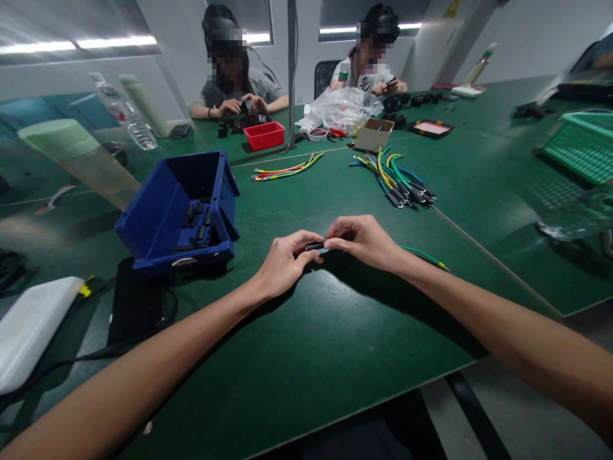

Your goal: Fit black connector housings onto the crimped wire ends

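Observation:
My left hand and my right hand meet over the green table. The left fingers pinch a short black sleeve. My right fingers pinch the end of a green wire that trails right along the table behind my wrist. The wire end and the sleeve touch between the two hands. A tilted blue bin with several black sleeves inside sits to the left of my hands.
A bundle of finished coloured wires lies at right, a smaller bunch of wires farther back. Beyond are a red tray, a cardboard box, plastic bags and two seated people. A green basket stands far right, a white device at left.

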The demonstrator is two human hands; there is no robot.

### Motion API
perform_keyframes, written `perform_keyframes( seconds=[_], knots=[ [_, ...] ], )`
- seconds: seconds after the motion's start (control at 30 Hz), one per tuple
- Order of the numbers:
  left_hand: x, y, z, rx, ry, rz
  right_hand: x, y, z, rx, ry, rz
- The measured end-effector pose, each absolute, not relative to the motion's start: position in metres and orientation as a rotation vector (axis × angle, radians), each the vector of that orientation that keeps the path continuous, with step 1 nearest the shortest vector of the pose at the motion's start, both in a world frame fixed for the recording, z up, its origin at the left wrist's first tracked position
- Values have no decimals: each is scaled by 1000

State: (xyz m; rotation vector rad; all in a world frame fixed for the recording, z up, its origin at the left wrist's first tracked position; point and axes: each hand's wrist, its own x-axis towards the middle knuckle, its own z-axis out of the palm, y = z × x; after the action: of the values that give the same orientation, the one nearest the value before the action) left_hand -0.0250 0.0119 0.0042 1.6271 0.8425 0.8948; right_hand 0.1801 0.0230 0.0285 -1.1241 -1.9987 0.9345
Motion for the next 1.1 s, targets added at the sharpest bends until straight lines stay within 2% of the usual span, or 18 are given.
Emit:
perform_keyframes(
  seconds=[1.1],
  knots=[
    [-24, 8, 10, 1643, 891, 950, 177, 16, 37, -1039, -2186, 501]
  ],
)
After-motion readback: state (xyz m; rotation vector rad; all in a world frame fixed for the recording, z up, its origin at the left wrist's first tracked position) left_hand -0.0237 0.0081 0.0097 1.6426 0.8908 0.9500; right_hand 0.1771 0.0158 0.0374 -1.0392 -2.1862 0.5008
